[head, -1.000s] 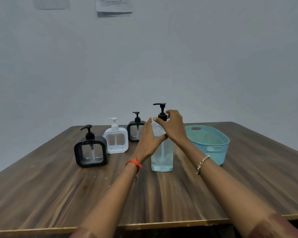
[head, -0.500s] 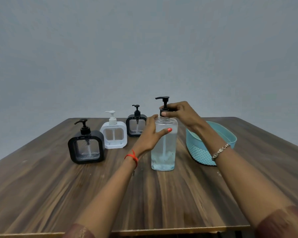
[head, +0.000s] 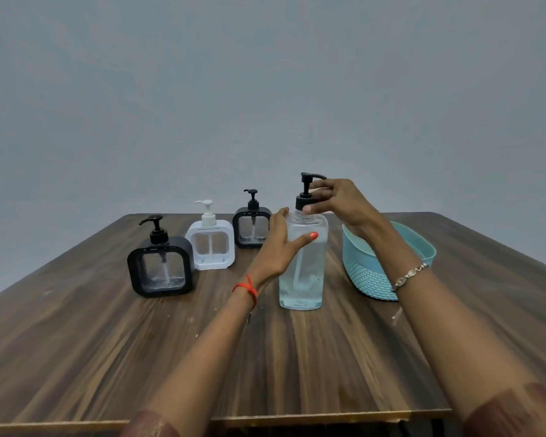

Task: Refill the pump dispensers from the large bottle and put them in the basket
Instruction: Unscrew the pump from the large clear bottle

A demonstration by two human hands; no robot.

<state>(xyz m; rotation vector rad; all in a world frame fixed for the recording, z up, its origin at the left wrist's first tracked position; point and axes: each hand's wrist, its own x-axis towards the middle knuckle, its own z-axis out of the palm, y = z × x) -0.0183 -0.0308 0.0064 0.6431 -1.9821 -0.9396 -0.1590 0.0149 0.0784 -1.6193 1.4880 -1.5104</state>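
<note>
A tall clear large bottle (head: 303, 279) with pale liquid and a black pump top (head: 306, 190) stands upright mid-table. My left hand (head: 278, 247) wraps around its upper body. My right hand (head: 341, 203) grips the black pump collar at the neck. Left of the bottle stand three square pump dispensers: a black one (head: 161, 269) nearest, a white one (head: 211, 244) behind it, and another black one (head: 252, 230) farthest back, partly hidden by my left hand. A teal basket (head: 369, 275) sits to the right, crossed by my right forearm.
Everything rests on a dark wood-grain table (head: 108, 342), whose front edge runs along the bottom of the view. A plain grey wall rises behind the table's far edge.
My right hand has shifted from the front of the bottle's neck to its right side at the pump collar, and the pump spout now points right. The camera has tilted down.
</note>
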